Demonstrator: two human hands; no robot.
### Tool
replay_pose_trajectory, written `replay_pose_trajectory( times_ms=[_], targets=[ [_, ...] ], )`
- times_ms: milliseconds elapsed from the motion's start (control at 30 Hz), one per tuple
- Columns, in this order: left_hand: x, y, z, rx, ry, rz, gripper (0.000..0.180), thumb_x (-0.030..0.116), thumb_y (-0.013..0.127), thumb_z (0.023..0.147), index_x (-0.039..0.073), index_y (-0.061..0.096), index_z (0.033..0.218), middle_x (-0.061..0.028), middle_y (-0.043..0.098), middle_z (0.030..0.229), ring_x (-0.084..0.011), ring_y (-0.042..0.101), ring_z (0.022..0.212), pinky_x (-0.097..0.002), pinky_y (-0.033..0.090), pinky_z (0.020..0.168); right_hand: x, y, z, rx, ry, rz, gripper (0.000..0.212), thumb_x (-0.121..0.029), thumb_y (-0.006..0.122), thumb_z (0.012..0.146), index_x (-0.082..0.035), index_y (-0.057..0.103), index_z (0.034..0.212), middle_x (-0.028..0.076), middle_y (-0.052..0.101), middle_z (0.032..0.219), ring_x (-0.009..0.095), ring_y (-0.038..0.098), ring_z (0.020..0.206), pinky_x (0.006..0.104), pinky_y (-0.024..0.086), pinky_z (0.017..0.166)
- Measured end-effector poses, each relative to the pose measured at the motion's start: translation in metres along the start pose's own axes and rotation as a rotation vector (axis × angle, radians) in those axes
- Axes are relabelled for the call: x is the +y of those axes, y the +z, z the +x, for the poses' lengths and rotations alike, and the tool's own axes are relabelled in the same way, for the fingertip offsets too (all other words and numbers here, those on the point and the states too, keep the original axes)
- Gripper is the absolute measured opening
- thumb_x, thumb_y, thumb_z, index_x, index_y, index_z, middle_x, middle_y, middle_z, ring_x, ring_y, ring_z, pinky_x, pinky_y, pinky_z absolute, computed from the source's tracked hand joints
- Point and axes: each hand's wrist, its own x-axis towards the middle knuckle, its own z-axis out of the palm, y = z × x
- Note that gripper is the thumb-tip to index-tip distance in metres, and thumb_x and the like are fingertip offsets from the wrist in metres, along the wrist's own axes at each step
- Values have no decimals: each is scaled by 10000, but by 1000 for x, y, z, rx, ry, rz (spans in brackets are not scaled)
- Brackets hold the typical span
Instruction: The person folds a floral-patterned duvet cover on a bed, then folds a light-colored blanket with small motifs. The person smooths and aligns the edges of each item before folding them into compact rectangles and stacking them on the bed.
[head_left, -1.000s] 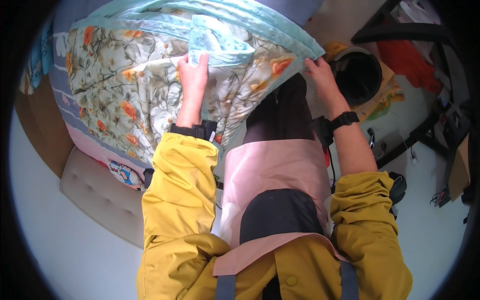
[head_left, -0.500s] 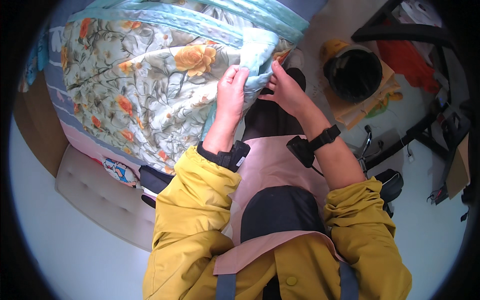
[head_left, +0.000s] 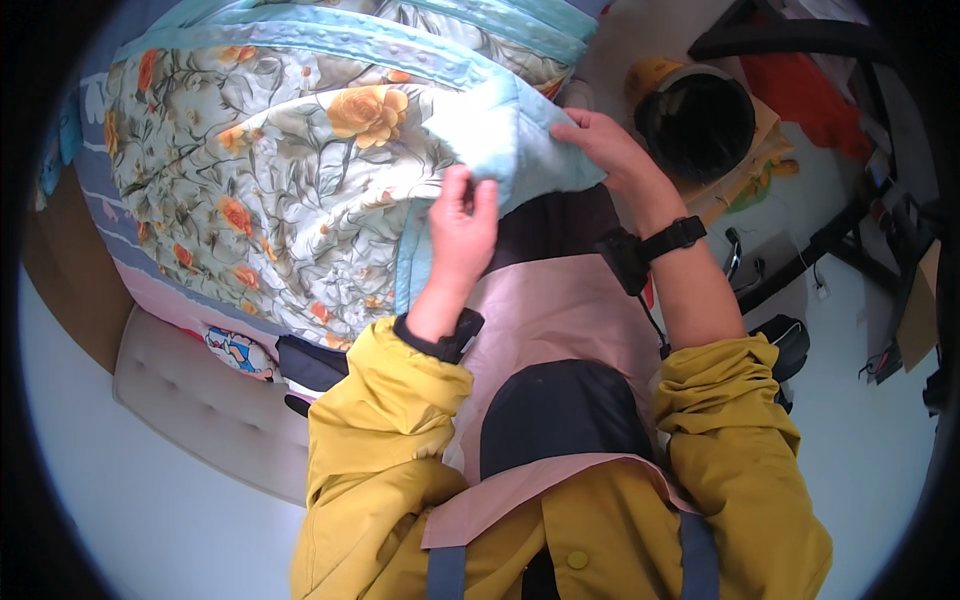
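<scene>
A floral quilt (head_left: pixel 290 200) with orange flowers and a light turquoise border lies over the bed. Its near right corner flap (head_left: pixel 550 165) is spread out flat, pale side up. My right hand (head_left: pixel 615 150) pinches the flap's outer edge between thumb and fingers. Beside the fold, my left hand (head_left: pixel 463 230) has its thumb and curled index finger apart, with nothing visible between them. It is just in front of the quilt and slightly blurred. A black strapped device sits on each wrist.
A dark round bin (head_left: pixel 695 125) stands on the floor at right, next to a cardboard piece (head_left: pixel 765 150). Black desk legs (head_left: pixel 840 230) and cables are farther right. A beige tufted headboard (head_left: pixel 200 400) is at the lower left, near a small cartoon-print item (head_left: pixel 240 352).
The bunched turquoise corner has been opened out flat. My right hand has moved right with its edge; my left hand has dropped lower and let go of the quilt.
</scene>
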Motion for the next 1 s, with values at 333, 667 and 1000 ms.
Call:
replay_pose_trajectory(
  times_ms=[333, 667, 1000],
  targets=[
    [-29, 40, 12, -347, 319, 476, 188, 8, 551, 709, 45, 550, 894, -124, 552, 879, -316, 539, 835, -380, 442, 727, 11, -15, -15, 42, -46, 43, 250, -230, 526, 839, -56, 609, 998, 37, 599, 938, 156, 561, 841, 309, 455, 732],
    [-35, 41, 31, -544, 259, 640, 122, 112, 573, 738, 93, 552, 857, -98, 560, 821, -294, 556, 808, -402, 459, 662, 9, -8, 9, 190, -84, -440, 337, -240, 587, 798, 3, 584, 1031, 34, 597, 922, 115, 540, 821, 245, 429, 736],
    [-5, -77, 191, 348, -234, 162, 349, 308, 509, 859, -33, 477, 926, -89, 574, 758, -124, 558, 585, -250, 474, 491, 3, -21, 13, 192, -181, -570, 502, -239, 576, 805, -2, 432, 1223, 85, 531, 1126, 123, 484, 1016, 274, 388, 869]
  ],
)
